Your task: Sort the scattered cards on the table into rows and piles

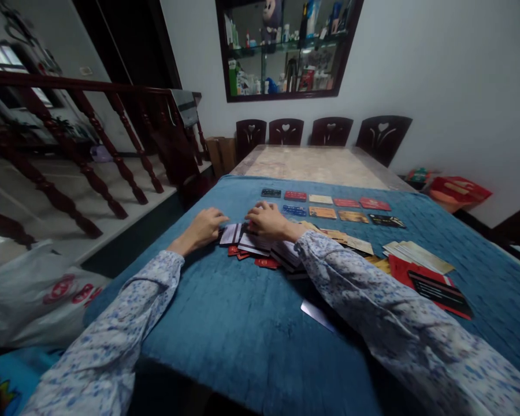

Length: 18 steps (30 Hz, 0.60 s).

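My left hand (pixel 205 227) rests at the left end of a spread of cards, fingers slightly bent and pointing right, with nothing visible in it. Beside its fingertips lies a white card with a dark stripe (pixel 231 234). Over the same spread is my right hand (pixel 268 221), its fingers apart and curved down onto the cards; its fingertips are partly hidden. Overlapping striped cards (pixel 253 245) lie beneath it, and red cards (pixel 267 263) peek out along the near edge. My right sleeve covers part of the spread.
Beyond my hands, cards form two rows, among them a blue card (pixel 294 210) and an orange card (pixel 322 213). At right are fanned pale cards (pixel 418 256) and a red-and-black pile (pixel 431 286). A single silvery card (pixel 316 315) lies nearer me on the blue cloth (pixel 225 341).
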Tool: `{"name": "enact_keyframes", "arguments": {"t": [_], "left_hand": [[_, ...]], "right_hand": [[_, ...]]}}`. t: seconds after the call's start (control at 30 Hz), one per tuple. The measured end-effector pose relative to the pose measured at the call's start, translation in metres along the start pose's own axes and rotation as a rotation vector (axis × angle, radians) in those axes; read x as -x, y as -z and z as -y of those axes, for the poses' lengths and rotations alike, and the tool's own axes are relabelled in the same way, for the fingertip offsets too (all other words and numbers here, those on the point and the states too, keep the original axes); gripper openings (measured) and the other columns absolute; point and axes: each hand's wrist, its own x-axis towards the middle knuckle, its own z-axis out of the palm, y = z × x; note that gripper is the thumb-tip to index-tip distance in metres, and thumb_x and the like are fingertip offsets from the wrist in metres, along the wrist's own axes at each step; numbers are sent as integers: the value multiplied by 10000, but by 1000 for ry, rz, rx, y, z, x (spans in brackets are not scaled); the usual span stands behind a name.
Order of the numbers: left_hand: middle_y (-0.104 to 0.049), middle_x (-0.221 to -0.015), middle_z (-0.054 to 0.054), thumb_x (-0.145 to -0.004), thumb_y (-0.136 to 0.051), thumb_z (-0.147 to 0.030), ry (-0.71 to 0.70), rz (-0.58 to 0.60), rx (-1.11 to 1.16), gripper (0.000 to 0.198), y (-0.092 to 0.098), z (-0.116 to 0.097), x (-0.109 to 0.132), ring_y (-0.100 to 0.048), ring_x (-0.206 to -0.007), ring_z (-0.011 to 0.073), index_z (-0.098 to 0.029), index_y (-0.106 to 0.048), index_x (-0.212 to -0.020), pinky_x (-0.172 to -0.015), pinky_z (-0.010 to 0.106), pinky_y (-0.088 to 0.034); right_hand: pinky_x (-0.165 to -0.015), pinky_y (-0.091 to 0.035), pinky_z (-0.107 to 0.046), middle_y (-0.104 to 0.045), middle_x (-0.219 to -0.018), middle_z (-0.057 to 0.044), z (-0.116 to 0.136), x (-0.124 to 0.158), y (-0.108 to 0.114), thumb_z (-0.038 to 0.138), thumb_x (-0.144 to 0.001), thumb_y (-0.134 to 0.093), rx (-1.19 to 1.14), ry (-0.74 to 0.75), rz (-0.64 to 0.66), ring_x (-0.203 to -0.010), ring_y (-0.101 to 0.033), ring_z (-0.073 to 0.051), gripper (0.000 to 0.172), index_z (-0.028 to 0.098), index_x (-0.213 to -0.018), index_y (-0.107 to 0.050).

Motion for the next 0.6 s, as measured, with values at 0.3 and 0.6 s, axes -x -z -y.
{"name": "enact_keyframes", "arguments": {"t": [0.3,0.6], "left_hand": [[-777,-1049,159,-957,-479,-274,330,141,-41,371,23,-48,-2,-589,-1101,355,-178,-834,-912,-911,495,-459],[-768,-1054,200,-953,-503,-469,396,194,-81,461,35,-76,5,-599,-1143,394,-156,-834,-888,-955,512,-457]], "right_hand": [[-994,-379,-492,-691,-1398,-107,-8,-18,-13,221,-984,-579,-42,94,-84,-1340,-440,-343,367,270,-1317,-726],[-1021,-372,-517,-602,-1532,-76,10,-24,-19,103,-939,-485,-75,145,45,-1410,-389,-363,550,248,-1447,-633]]}}
